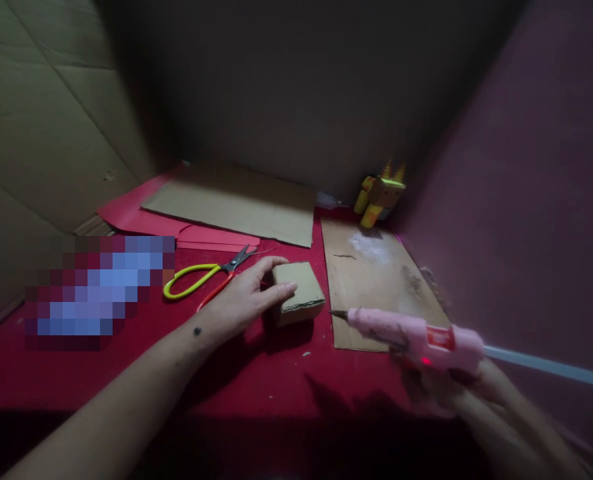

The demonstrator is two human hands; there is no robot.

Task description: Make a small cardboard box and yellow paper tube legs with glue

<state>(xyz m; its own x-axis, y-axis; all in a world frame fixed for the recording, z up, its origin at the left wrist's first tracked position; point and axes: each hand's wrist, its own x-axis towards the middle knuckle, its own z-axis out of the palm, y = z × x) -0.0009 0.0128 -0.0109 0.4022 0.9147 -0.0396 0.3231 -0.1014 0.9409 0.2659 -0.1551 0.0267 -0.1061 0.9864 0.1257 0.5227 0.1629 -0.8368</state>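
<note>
My left hand (259, 290) grips a small cardboard box (300, 285) from its left side, thumb lying on the top face and the other fingers partly hidden behind it. Wrapped round the handle of a pink hot glue gun (406, 330), my right hand (439, 387) is closed and a little blurred. The gun's dark nozzle points left, just to the right of the box and apart from it. A red light glows on its side, and a long pale glue stick (551, 367) sticks out of its back.
Scissors (193, 280) with yellow and red handles lie left of the box. Behind are a large cardboard sheet (236, 203) and pink-red paper (141, 200). A stained cardboard piece (356, 287) lies right, near a small yellow-and-brown figure (383, 193). Walls enclose the red table (236, 393).
</note>
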